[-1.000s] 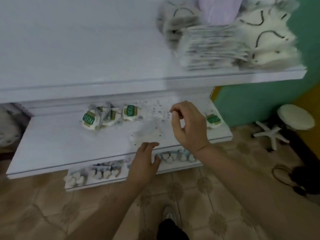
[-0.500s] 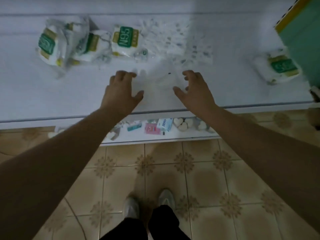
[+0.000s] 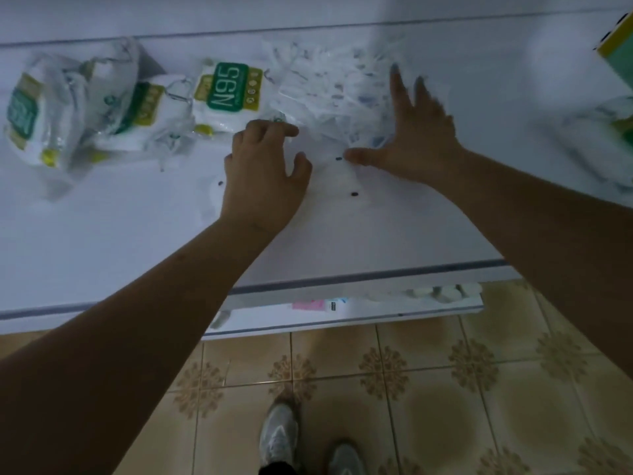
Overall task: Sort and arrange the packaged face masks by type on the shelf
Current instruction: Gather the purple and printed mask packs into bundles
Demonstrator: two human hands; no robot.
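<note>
A heap of clear-wrapped white masks (image 3: pixel 329 87) lies mid-shelf on the white shelf (image 3: pixel 102 234). My right hand (image 3: pixel 416 132) lies flat on its right side, fingers straight and spread. My left hand (image 3: pixel 263 169) rests on the shelf at the heap's near-left edge, its fingers bent over a clear packet (image 3: pixel 337 176). To the left sit green-labelled N95 packs: one upright (image 3: pixel 227 94), one in the middle (image 3: pixel 137 114), one at the far left (image 3: pixel 29 121). Another green-labelled pack (image 3: pixel 596 138) shows at the right edge.
A lower shelf (image 3: pixel 342 320) juts out below the front edge, holding small pink and white packets (image 3: pixel 310 305). Patterned floor tiles and my shoes (image 3: pixel 279 437) are underneath. A green and yellow wall corner (image 3: pixel 616 46) stands at the upper right.
The view has closed in on the shelf. Both hands have reached further in: the right one now lies spread on the heap, the left one sits beside the N95 pack.
</note>
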